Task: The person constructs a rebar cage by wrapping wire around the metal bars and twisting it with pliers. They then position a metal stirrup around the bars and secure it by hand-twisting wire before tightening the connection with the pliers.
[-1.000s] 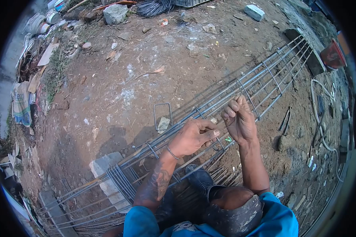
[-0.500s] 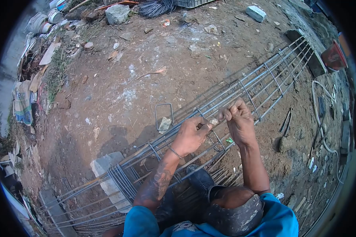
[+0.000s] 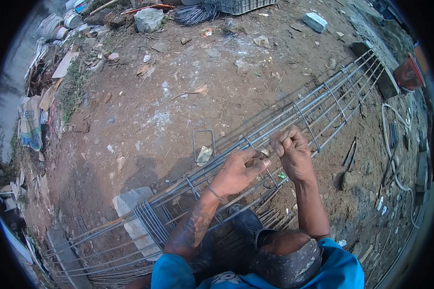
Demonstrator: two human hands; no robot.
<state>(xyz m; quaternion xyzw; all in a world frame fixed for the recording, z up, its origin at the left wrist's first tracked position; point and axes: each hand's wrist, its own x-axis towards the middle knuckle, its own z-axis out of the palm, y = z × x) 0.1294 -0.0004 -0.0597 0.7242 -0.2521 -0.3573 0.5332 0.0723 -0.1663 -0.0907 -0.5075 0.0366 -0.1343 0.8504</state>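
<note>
A long rebar cage runs diagonally from lower left to upper right. Over its middle, my left hand has thumb and forefinger slightly apart, and I see nothing between them. My right hand is just beside it on the right, with its fingers curled in a pinch; whatever they hold is too small to make out. Several stirrups are bunched together near the cage's lower left. One loose rectangular stirrup is on the dirt beyond the cage.
Pale blocks support the cage at the left. Pliers-like tool and a hose are at the right, below a red bucket. A wire bundle and a crate are at the top.
My hands came closer together, then my left thumb and forefinger parted a little. My right hand's fingers stay curled and have shifted slightly left. The view has tilted slightly.
</note>
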